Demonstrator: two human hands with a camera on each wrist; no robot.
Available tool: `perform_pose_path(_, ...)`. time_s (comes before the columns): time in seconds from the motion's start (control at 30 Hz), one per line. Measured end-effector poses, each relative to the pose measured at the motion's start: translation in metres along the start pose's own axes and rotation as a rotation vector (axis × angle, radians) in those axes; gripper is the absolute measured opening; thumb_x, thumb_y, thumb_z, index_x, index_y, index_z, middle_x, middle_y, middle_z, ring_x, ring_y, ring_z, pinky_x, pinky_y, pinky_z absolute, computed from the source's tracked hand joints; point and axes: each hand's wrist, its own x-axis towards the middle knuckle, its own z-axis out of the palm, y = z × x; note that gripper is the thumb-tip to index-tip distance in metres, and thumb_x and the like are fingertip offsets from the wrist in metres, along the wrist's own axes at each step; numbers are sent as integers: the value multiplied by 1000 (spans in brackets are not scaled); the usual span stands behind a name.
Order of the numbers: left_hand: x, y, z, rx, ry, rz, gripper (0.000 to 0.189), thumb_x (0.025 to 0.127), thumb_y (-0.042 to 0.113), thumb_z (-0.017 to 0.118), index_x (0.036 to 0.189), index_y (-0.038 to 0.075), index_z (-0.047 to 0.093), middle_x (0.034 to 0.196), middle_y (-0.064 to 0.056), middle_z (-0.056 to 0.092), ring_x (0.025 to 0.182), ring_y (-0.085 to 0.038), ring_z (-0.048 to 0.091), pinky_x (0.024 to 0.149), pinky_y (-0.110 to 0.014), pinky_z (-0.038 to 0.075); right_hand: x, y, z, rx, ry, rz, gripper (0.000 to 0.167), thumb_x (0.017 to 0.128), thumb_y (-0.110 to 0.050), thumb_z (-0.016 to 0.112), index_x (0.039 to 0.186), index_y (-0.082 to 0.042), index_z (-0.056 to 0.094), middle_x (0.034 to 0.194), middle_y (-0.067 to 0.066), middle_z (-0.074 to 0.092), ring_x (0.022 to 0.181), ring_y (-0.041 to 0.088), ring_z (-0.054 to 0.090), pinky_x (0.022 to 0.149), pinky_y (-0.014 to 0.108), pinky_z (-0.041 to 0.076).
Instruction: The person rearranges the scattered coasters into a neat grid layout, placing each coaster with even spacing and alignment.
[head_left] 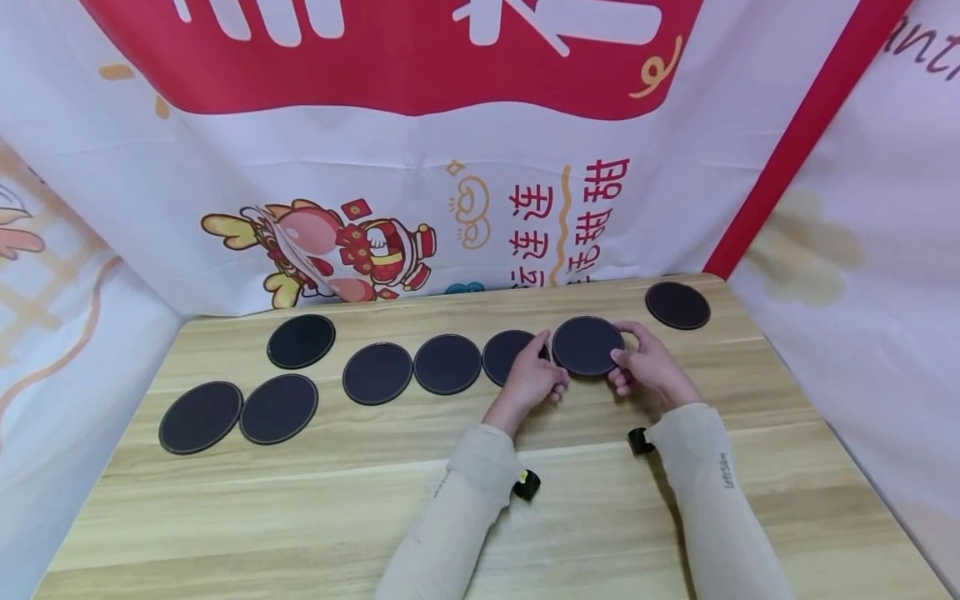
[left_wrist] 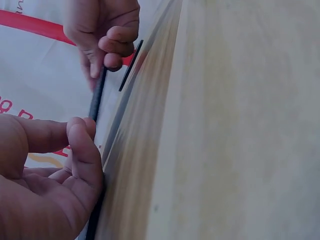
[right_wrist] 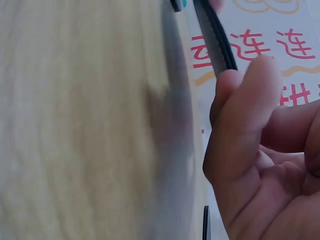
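Observation:
A round black coaster point(head_left: 587, 346) with a thin pale rim line is lifted just off the wooden table. My right hand point(head_left: 651, 367) grips its right edge between thumb and fingers. At the opposite edge, the fingertips of my left hand point(head_left: 531, 377) pinch the same coaster. The left wrist view shows this coaster point(left_wrist: 98, 95) edge-on, spanning both hands. In the right wrist view, the coaster point(right_wrist: 216, 37) rises from the right hand's fingertips point(right_wrist: 227, 82). Another coaster point(head_left: 504, 354) lies flat, partly hidden behind the left hand.
Two more coasters, one point(head_left: 447, 364) beside the other point(head_left: 377, 373), continue the row leftward. At the left lie a coaster point(head_left: 302, 341) and a touching pair, one point(head_left: 200, 417) beside the other point(head_left: 279, 408). One coaster point(head_left: 678, 305) lies far right. Printed cloth point(head_left: 420, 167) borders the table point(head_left: 592, 500).

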Motion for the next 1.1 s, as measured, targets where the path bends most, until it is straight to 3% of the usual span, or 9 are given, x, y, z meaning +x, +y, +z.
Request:
perform_pose_path(0.17,-1,4,-4,4,7,24,71,91,-16,49,157,2,32,82,-22,67,56,-16,57,50,-24,51,1,1,0,-43,13,37,57,105,1,44,156,-7,21,71,18,62,54,16,58,50,32,56)
perform_pose_path(0.33,3,10,-15,69,109,83,60,88,-17,41,145,-3,49,87,-22,66,62,-18,58,51,-26,51,2,0,3,-64,6,68,57,105,0,44,156,-9,20,71,16,62,54,16,59,51,34,57)
perform_pose_path(0.43,6,8,-20,237,130,95,59,86,-16,45,142,-1,55,89,-13,65,65,-18,59,57,-27,51,3,-1,6,-84,-1,86,57,105,0,43,156,-9,20,71,17,62,54,17,60,51,35,57)
perform_pose_path(0.6,8,5,-21,610,108,164,48,90,-6,51,136,4,63,98,-6,64,91,-21,60,86,-33,49,3,-1,9,-116,9,101,56,105,-1,44,156,-9,21,72,18,63,53,18,60,52,36,58)
perform_pose_path(0.73,5,6,-17,758,69,190,47,91,-5,50,133,6,66,103,-10,60,101,-25,55,91,-37,46,3,1,10,-135,19,103,56,104,-2,45,156,-8,22,71,17,63,52,18,60,50,35,57)
perform_pose_path(0.87,0,9,-12,789,20,157,49,92,-4,51,137,8,63,112,-15,56,98,-24,53,86,-34,46,3,3,9,-165,22,103,57,104,-2,46,156,-7,23,67,14,62,50,17,58,47,33,55)
perform_pose_path(1.1,-2,10,-8,839,21,114,47,95,0,51,139,9,62,123,-20,52,97,-25,55,81,-34,47,3,4,5,-187,-3,83,59,103,2,40,158,-4,22,65,13,60,49,16,56,46,31,53)
